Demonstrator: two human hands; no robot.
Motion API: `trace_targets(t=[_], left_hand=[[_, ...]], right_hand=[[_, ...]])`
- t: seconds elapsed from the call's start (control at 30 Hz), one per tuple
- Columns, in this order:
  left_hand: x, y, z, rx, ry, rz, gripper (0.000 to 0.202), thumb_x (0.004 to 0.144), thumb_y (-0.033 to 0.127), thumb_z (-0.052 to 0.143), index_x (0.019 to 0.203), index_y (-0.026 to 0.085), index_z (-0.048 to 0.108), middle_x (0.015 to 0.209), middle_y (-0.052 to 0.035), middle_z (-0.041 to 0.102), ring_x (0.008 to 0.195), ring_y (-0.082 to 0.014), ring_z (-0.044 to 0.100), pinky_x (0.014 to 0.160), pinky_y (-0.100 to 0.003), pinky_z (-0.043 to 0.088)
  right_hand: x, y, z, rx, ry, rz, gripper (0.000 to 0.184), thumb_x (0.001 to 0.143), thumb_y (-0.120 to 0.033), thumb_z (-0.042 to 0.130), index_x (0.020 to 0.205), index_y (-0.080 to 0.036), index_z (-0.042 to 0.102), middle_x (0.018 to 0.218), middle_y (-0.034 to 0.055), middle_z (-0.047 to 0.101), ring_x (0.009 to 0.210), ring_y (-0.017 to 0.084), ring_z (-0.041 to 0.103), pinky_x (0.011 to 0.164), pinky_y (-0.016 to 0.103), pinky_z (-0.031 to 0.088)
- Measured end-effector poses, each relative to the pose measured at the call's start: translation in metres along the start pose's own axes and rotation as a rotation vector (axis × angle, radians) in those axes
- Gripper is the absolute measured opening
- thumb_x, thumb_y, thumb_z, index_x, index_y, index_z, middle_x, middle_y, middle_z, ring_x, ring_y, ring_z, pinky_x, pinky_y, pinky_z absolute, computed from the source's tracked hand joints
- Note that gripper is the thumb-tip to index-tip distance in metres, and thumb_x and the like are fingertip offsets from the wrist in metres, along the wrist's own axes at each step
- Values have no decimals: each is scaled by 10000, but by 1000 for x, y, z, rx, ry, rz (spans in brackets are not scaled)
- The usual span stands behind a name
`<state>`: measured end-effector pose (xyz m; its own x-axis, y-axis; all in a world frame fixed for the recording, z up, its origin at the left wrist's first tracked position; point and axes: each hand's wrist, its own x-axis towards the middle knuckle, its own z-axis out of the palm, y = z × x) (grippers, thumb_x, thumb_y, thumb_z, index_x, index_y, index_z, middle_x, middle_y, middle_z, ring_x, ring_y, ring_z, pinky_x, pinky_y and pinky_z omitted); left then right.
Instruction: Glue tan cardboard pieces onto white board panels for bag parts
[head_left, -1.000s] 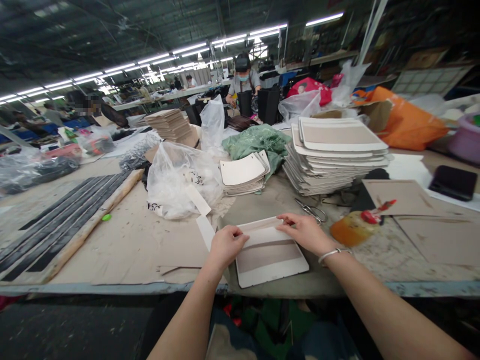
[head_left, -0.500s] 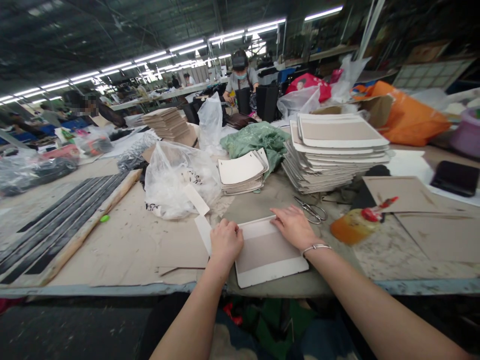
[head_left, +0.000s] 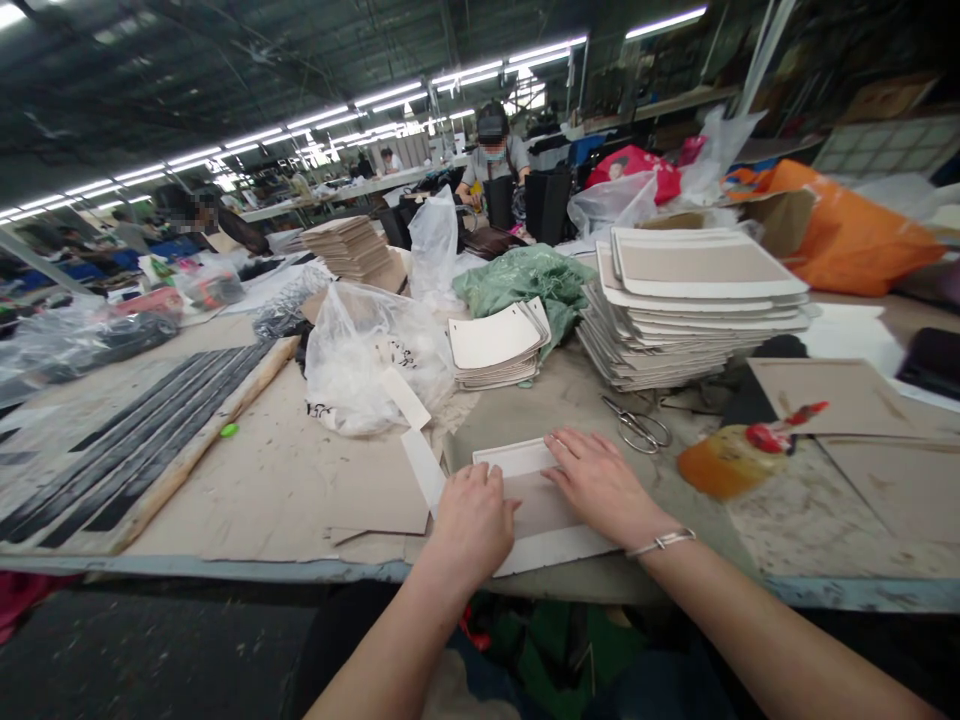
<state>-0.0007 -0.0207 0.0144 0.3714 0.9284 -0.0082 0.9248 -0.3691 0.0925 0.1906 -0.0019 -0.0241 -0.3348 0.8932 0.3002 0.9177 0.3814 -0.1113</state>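
Note:
A white-edged card panel with a beige middle (head_left: 517, 462) lies flat on the table near its front edge. My left hand (head_left: 474, 520) rests on the panel's left half, fingers together and pressed flat on it. My right hand (head_left: 600, 485) lies on the right half, fingers stretched out flat, a thin bracelet on the wrist. Both hands press down on the panel; neither grips it.
Scissors (head_left: 641, 428) and an orange glue bottle (head_left: 724, 465) lie right of my hands. A tall stack of similar panels (head_left: 694, 305) and a smaller stack (head_left: 499, 345) stand behind, beside plastic bags (head_left: 367, 360). Black strips on a board (head_left: 135, 450) at left. A person (head_left: 493, 155) works beyond.
The panel's folded top flap has been laid down flat. Both hands have slid from the panel's top edge toward its middle and now press on it.

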Motion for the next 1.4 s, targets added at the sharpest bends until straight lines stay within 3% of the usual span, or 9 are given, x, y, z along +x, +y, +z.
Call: trace_targets(t=[0.13, 0.37, 0.7, 0.9, 1.17, 1.4], left_hand=[[-8, 21, 15, -25, -66, 94, 613, 851, 434, 432, 1290, 7, 429, 1358, -280, 391, 1277, -356, 349, 1024, -468, 272], [-3, 24, 23, -21, -108, 39, 732, 842, 523, 389, 1326, -27, 376, 1374, -308, 347, 1288, -399, 315, 1033, -532, 230], [-3, 19, 34, 10, -61, 47, 688, 860, 484, 342, 1329, -17, 377, 1372, -297, 361, 1294, -389, 301, 1051, -565, 151], [-1, 19, 31, 15, -80, 25, 753, 840, 565, 348, 1323, -11, 385, 1376, -296, 357, 1294, -383, 303, 1054, -554, 162], [-1, 21, 30, 45, -169, -5, 760, 794, 552, 461, 1343, 33, 381, 1418, -270, 303, 1318, -382, 265, 1042, -561, 201], [1, 20, 32, 67, -169, -3, 745, 797, 556, 455, 1348, 59, 382, 1433, -248, 293, 1327, -365, 253, 1038, -561, 207]], right_hand=[[-16, -14, 10, -21, -88, -71, 467, 901, -353, 427, 1307, -124, 453, 1361, 121, 443, 1266, 270, 362, 1050, 471, 253], [-18, -16, 22, -41, -117, -98, 500, 911, -407, 400, 1322, -125, 440, 1390, 129, 401, 1296, 283, 320, 1051, 521, 234], [-17, -16, 25, -33, -143, -85, 525, 916, -445, 368, 1338, -136, 417, 1410, 117, 373, 1300, 285, 309, 1054, 557, 196], [-17, -15, 28, -21, -150, -81, 523, 917, -445, 366, 1346, -148, 404, 1414, 117, 367, 1310, 283, 290, 1047, 572, 192], [-18, -15, 27, 23, -179, -37, 587, 920, -533, 271, 1374, -173, 365, 1451, 110, 302, 1347, 247, 209, 1075, 538, 129], [-18, -15, 27, 40, -206, 1, 621, 912, -571, 228, 1388, -189, 347, 1470, 123, 252, 1359, 251, 172, 1081, 521, 88]])
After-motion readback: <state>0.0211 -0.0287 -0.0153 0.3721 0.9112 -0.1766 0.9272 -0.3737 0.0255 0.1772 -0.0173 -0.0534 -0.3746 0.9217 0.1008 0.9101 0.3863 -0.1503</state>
